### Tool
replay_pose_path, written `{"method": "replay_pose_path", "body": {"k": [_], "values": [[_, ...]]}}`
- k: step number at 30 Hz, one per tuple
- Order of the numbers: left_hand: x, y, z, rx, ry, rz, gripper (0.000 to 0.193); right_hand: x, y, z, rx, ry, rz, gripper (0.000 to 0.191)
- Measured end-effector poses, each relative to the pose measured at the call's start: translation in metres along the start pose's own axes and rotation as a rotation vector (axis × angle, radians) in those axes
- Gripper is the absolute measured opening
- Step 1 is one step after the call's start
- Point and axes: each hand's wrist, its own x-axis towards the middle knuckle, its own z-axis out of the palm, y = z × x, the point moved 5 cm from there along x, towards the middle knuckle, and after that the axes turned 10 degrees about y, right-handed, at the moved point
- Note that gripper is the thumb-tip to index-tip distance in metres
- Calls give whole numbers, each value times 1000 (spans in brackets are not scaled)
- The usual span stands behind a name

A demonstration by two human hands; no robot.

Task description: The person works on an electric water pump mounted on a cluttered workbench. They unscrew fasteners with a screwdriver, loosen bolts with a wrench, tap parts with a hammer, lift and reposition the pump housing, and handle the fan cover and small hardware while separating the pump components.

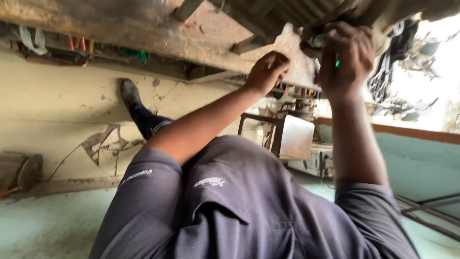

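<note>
2 bare hands are being raised to the rusty underside of a vehicle (pixel 201 33), seen from the head camera of a person lying on the back beneath it. The left hand (pixel 266 72) is being pressed, fingers curled into a loose fist, against a pale, flat metal plate (pixel 297 57) hanging from the underside; whether anything is being gripped inside that fist cannot be told. The right hand (pixel 346 55) is being closed around a small green-tipped tool (pixel 337 62), of which only a sliver of green is being shown between the fingers, just beside the plate and up against the dark, greasy parts above. The 2 hands are being held near each other, with the plate's edge between them.

Both forearms are being stretched upward from the rolled sleeves of a grey-blue work shirt (pixel 230 206), which is filling the lower half of the view. A leg in dark trousers, ending in a worn shoe (pixel 128 92), is being extended along the cracked, cream-coloured floor (pixel 57 115). A square metal stand (pixel 280 136) with a shiny side panel is being shown beyond the chest, and black cables (pixel 390 62) are being left dangling at the right, against bright daylight.
</note>
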Motion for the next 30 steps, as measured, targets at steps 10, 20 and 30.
{"method": "replay_pose_path", "body": {"k": [10, 20, 30], "values": [[-23, -2, -45, 109, 0, -43, 19, -161, 115, -96, 224, 818, 607, 19], [-59, -12, -91, 197, 57, -154, 9, -340, 205, -57, 243, 1046, 1216, 28], [-72, -20, -96, 482, 23, -162, 10, -356, 251, 4, 589, 916, 1889, 29]]}}
